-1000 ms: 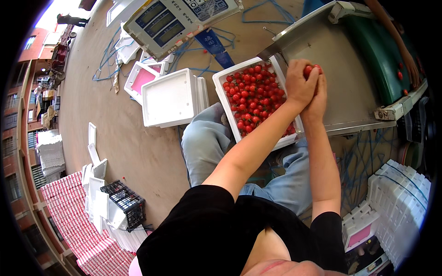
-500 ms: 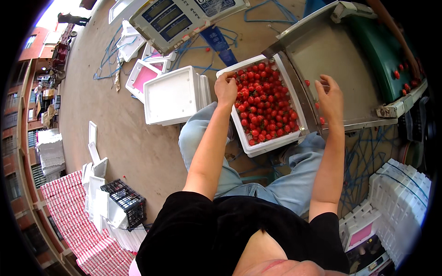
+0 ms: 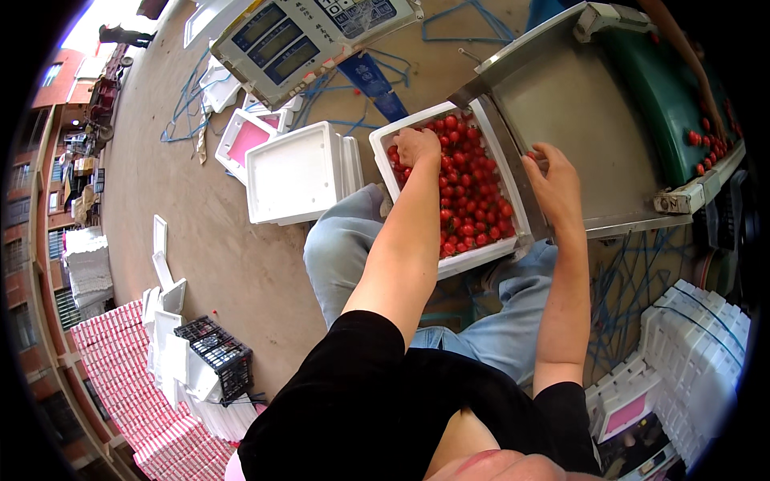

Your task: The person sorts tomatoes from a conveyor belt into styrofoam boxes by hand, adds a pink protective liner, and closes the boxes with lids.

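A white foam box (image 3: 383, 164) full of red cherry tomatoes (image 3: 473, 188) sits before me, between my knees. My left hand (image 3: 419, 147) is down in its far left part, fingers curled onto the tomatoes; what they hold, if anything, is hidden. Beside the box's right rim, over the edge of a metal tray (image 3: 589, 120), my right hand (image 3: 555, 183) pinches a cherry tomato (image 3: 530, 155) between thumb and fingertips.
A scale (image 3: 297, 48) stands beyond the box. Stacked white foam boxes (image 3: 293, 172) are at left. Blue straps (image 3: 469, 24) lie on the floor. Loose tomatoes (image 3: 699, 140) rest by a green surface (image 3: 642, 104) at far right, where another person's arm (image 3: 688, 48) reaches in.
My left hand has moved right and deeper over the tomatoes from the box's left rim. My right hand has shifted left toward the box, its fingers now at a tomato. More tomatoes lie by the green surface.
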The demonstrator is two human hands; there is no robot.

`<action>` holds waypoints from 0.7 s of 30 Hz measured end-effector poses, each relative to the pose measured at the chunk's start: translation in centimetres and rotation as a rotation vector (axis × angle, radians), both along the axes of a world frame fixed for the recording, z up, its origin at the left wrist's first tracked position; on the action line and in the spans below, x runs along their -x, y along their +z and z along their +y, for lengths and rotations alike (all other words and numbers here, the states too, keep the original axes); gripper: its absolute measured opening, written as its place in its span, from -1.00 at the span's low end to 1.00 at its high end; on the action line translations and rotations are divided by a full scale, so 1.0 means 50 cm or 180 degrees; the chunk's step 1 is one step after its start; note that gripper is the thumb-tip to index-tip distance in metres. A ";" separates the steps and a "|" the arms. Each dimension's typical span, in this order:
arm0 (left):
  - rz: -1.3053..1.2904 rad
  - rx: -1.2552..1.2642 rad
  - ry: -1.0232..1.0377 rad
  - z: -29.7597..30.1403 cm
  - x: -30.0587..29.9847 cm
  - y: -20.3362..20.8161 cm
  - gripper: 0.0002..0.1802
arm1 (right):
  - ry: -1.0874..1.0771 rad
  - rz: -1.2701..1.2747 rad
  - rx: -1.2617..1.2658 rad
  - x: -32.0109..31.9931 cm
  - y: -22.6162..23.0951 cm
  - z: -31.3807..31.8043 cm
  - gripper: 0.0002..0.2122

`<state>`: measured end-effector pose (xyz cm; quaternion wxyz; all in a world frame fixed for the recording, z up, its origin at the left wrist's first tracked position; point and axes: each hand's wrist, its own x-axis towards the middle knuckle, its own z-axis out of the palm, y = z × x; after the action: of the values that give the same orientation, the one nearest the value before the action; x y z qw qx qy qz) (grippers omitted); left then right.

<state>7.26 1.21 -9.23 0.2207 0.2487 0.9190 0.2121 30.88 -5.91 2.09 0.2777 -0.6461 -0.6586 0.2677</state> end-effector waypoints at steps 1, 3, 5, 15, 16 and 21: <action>-0.0053 0.0066 0.0128 0.001 -0.011 0.004 -0.64 | 0.0012 -0.0026 0.0017 -0.001 0.002 -0.002 -0.69; -0.0210 0.0037 0.0129 0.010 0.007 0.004 -0.64 | 0.0059 -0.0055 0.0004 0.004 0.008 -0.003 -0.69; -0.0317 0.0004 0.0100 0.012 0.020 0.003 -0.64 | 0.0097 -0.0097 -0.0022 0.007 0.009 -0.002 -0.68; 0.0428 -0.1321 -0.0805 -0.057 0.026 -0.009 -0.68 | 0.0249 -0.0278 -0.0321 0.047 0.006 -0.006 -0.69; 0.0699 -0.1648 -0.1055 -0.076 0.029 -0.008 -0.68 | 0.0278 -0.0226 -0.0395 0.055 0.009 -0.007 -0.69; 0.0202 -0.2569 -0.1792 -0.172 -0.019 0.068 -0.68 | 0.0547 0.1389 0.0410 0.073 -0.001 -0.019 -0.71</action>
<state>8.21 -7.38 -5.83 0.1273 0.5594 0.6668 0.4756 27.21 -6.87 2.03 0.3478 -0.5310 -0.6171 0.4650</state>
